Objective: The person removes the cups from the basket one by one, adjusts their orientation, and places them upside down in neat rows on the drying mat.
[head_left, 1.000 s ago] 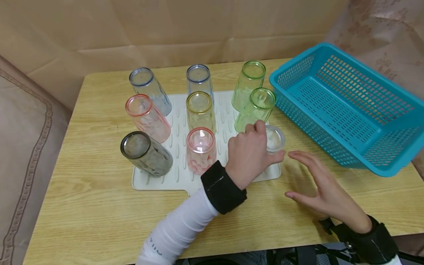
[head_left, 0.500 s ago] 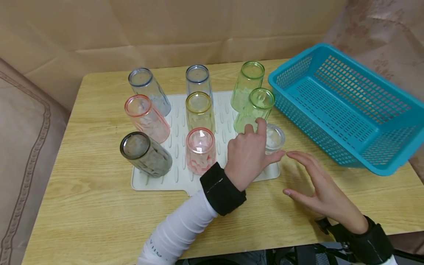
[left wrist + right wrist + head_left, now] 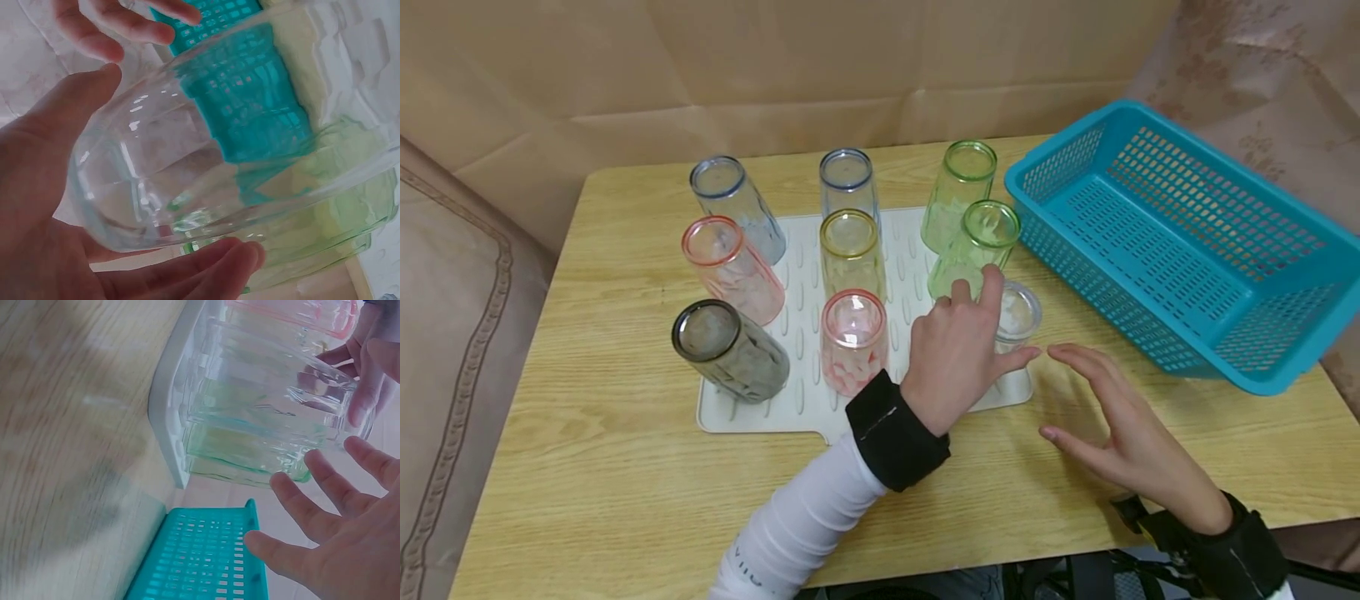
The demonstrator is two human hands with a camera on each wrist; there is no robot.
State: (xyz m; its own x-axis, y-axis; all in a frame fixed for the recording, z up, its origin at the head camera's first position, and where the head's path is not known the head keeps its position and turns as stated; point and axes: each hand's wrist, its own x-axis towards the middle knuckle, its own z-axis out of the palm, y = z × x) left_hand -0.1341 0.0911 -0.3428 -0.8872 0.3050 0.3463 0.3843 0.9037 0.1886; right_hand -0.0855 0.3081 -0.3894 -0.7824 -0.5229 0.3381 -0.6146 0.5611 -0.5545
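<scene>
A clear glass [image 3: 1019, 307] stands upside down at the right front of a white ribbed drainer board [image 3: 807, 410]. My left hand [image 3: 953, 354] is around its base end, thumb on the near side and fingers on the far side. Those fingers look loosened rather than tightly wrapped; in the left wrist view the thumb and fingertips lie along opposite edges of the clear glass [image 3: 159, 194]. To the right, my right hand [image 3: 1131, 437] hovers with spread fingers, holding nothing. Its fingertips are near the left thumb and apart from the glass.
Several upside-down glasses share the board, including green glasses [image 3: 991, 229] beyond my left hand, a pink glass [image 3: 854, 333], a yellow glass [image 3: 851, 242] and a grey glass [image 3: 730, 346]. A blue plastic basket [image 3: 1112, 287] stands at the right on the wooden table [image 3: 587, 467].
My left index finger has straightened and lifted from its more curled pose, and that hand has drifted slightly left. The clear glass and my right hand stay about where they were.
</scene>
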